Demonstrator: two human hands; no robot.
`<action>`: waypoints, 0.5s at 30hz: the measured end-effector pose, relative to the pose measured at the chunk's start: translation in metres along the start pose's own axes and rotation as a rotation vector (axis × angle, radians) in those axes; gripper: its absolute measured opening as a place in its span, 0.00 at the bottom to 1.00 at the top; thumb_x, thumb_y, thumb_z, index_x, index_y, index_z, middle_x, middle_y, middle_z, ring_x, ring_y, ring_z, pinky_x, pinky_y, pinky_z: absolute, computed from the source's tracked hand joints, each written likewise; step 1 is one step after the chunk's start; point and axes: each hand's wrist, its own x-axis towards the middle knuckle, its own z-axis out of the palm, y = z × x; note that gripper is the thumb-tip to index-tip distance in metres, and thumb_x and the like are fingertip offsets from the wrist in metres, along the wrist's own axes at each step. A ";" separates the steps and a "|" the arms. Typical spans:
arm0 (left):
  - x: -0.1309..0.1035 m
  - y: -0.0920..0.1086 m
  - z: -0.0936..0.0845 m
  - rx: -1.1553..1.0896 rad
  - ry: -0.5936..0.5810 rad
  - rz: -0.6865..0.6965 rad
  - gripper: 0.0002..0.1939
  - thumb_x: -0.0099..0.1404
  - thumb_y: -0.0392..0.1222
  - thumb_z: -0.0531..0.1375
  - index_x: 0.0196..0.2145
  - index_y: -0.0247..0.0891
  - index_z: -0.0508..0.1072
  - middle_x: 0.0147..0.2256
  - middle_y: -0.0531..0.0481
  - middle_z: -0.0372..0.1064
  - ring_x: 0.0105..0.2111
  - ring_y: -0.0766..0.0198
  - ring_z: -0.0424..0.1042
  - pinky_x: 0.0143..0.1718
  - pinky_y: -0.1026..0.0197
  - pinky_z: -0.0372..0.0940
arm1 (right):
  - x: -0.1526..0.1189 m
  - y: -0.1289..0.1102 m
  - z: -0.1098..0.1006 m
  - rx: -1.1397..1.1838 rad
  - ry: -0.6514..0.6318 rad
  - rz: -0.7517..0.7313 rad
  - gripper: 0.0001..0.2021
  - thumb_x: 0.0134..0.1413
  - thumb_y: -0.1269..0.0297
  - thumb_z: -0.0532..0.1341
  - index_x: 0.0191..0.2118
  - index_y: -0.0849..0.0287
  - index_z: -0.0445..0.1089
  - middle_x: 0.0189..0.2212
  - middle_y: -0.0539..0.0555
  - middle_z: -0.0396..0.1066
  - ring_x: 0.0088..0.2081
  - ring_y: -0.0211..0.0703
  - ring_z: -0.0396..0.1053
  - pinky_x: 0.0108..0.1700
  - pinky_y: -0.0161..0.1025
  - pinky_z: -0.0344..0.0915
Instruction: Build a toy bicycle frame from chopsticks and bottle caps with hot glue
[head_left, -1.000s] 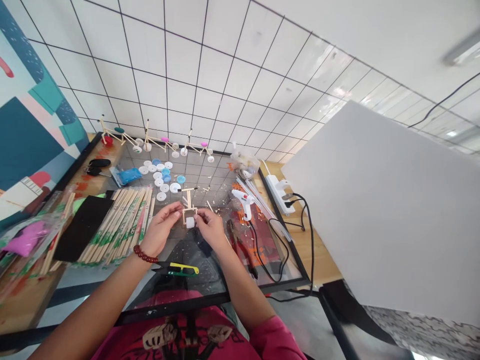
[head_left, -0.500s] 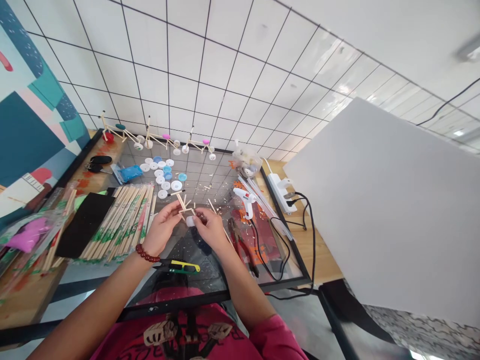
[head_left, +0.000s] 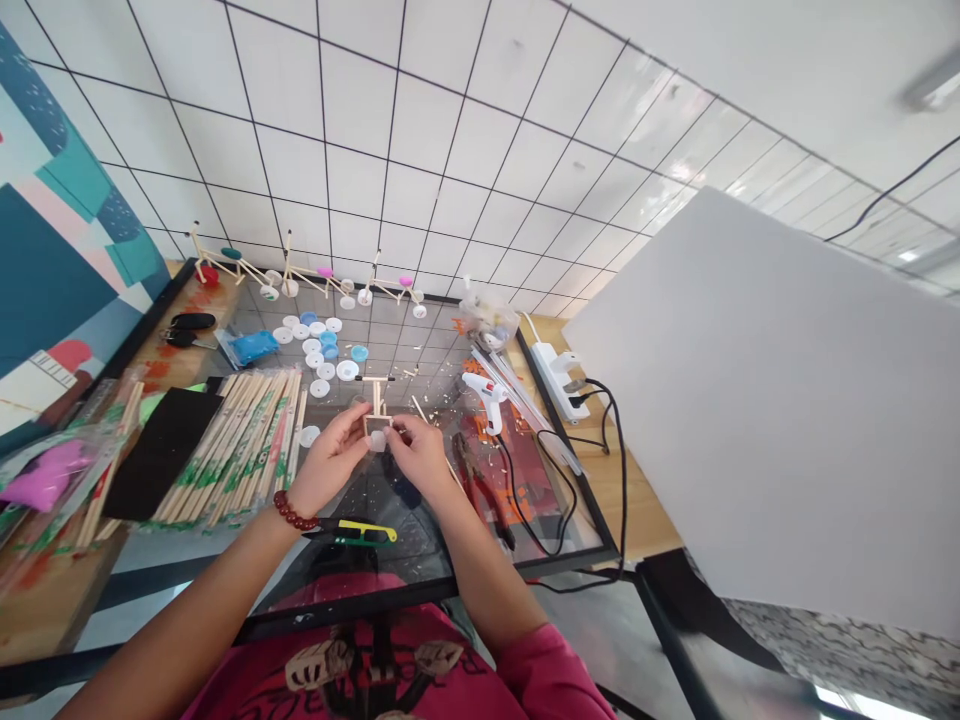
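Between my two hands is a small wooden stick frame (head_left: 377,398), its dark-tipped crossbar pointing away from me. My left hand (head_left: 339,452) pinches its left side, and my right hand (head_left: 417,452) grips its right side with thumb and fingertips. A whitish round cap (head_left: 377,440) shows at the near end of the frame; whether it is fixed there I cannot tell. Beyond my hands several white and blue bottle caps (head_left: 327,345) lie on the glass tabletop (head_left: 420,365). Below my left wrist rests a yellow and black utility knife (head_left: 364,532).
Packed chopsticks (head_left: 232,450) and a black sheet (head_left: 161,450) lie left. To the right are a white glue gun (head_left: 486,398), pliers (head_left: 480,480), glue sticks (head_left: 525,405) and a power strip (head_left: 559,380) with trailing cables. Small stick tricycles (head_left: 300,275) line the back edge.
The stick frame has turned in my hands, so its crossbar now lies level and points straight away from me. Both hands keep hold of it. The view has shifted slightly.
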 end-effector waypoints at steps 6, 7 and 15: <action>0.005 -0.001 -0.002 -0.067 0.159 0.058 0.30 0.51 0.40 0.70 0.53 0.42 0.72 0.60 0.40 0.66 0.62 0.48 0.64 0.63 0.49 0.58 | 0.019 -0.007 0.011 -0.112 0.072 -0.078 0.07 0.57 0.64 0.60 0.34 0.54 0.77 0.30 0.51 0.76 0.29 0.41 0.71 0.35 0.35 0.67; 0.007 0.000 -0.005 -0.081 0.219 0.074 0.29 0.51 0.40 0.70 0.52 0.42 0.73 0.60 0.41 0.67 0.62 0.49 0.64 0.63 0.49 0.58 | 0.025 -0.010 0.012 -0.161 0.062 -0.100 0.07 0.58 0.65 0.60 0.34 0.54 0.77 0.30 0.52 0.76 0.31 0.41 0.71 0.37 0.36 0.67; 0.020 0.016 -0.024 -0.221 0.462 0.225 0.22 0.50 0.40 0.70 0.44 0.43 0.73 0.51 0.44 0.71 0.56 0.51 0.69 0.58 0.52 0.62 | 0.067 -0.043 0.027 -0.542 -0.101 -0.084 0.09 0.60 0.70 0.59 0.36 0.58 0.77 0.38 0.60 0.78 0.38 0.52 0.73 0.37 0.40 0.64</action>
